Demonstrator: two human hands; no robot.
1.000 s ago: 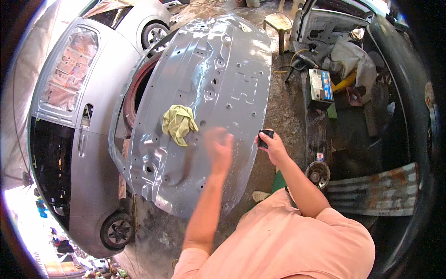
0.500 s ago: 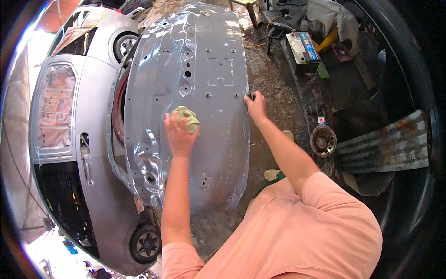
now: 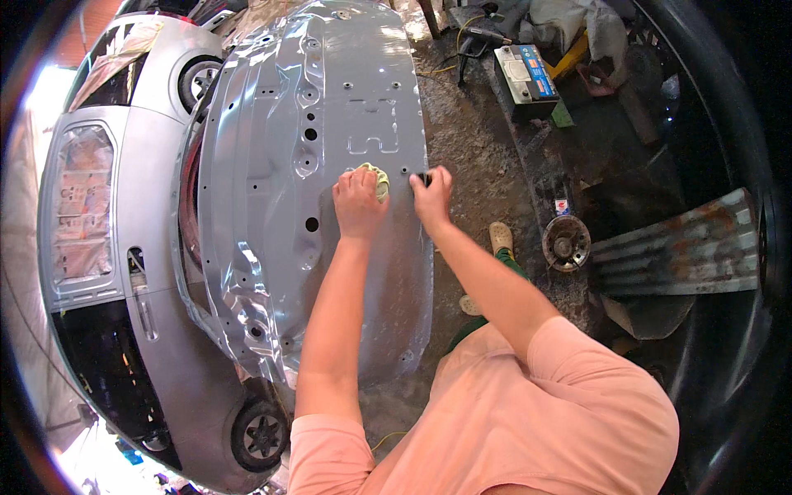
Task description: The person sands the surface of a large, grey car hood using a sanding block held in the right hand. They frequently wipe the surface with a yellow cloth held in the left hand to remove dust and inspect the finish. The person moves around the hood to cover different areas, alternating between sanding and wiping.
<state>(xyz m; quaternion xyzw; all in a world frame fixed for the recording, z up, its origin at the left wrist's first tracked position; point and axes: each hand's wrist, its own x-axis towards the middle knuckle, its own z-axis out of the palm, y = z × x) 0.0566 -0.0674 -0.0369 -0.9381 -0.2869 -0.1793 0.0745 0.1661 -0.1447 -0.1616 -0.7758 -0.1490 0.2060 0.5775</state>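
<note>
Clutching a cloth (image 3: 382,183), the left hand (image 3: 359,203) now works nearer the car panel's (image 3: 276,206) right edge, beside the right hand (image 3: 434,198) gripping a black block (image 3: 425,178).

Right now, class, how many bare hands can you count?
2. The left hand grips a yellow-green cloth on the grey panel; the right hand holds a small black object at the panel's right edge. Some fingertips are hidden.
</note>
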